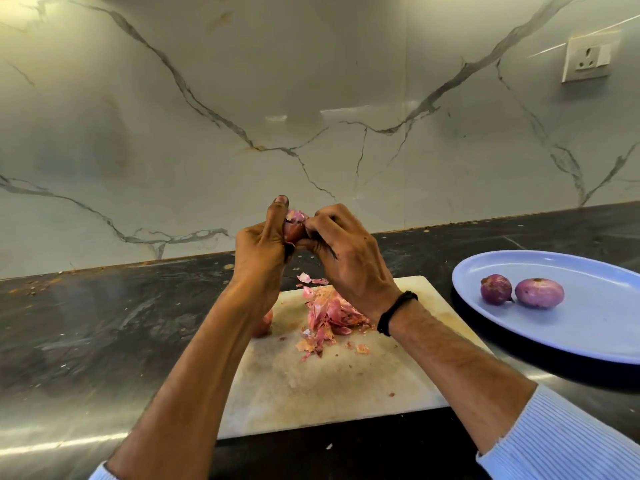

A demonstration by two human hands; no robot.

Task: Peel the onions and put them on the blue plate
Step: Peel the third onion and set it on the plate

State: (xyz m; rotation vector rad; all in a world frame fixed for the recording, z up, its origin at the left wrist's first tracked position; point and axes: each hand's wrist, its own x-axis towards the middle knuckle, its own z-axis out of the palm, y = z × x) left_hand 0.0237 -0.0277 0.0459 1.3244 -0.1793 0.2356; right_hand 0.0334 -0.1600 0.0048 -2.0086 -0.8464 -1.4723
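My left hand (pixel 261 251) grips a red onion (pixel 294 226) raised above the white cutting board (pixel 311 386), thumb up along its side. My right hand (pixel 341 252) pinches the loose papery skin at the onion's top. Most of the onion is hidden between the two hands. A pile of pink onion skins (pixel 329 317) lies on the board. An unpeeled onion (pixel 265 323) sits at the board's left edge, mostly hidden behind my left forearm. Two peeled purple onions (pixel 496 289) (pixel 539 292) rest on the blue plate (pixel 588 337) at the right.
The board and plate lie on a dark stone counter (pixel 104 334) against a white marble wall. A wall socket (pixel 587 58) is at the upper right. Small skin scraps (pixel 310 278) lie at the board's far edge.
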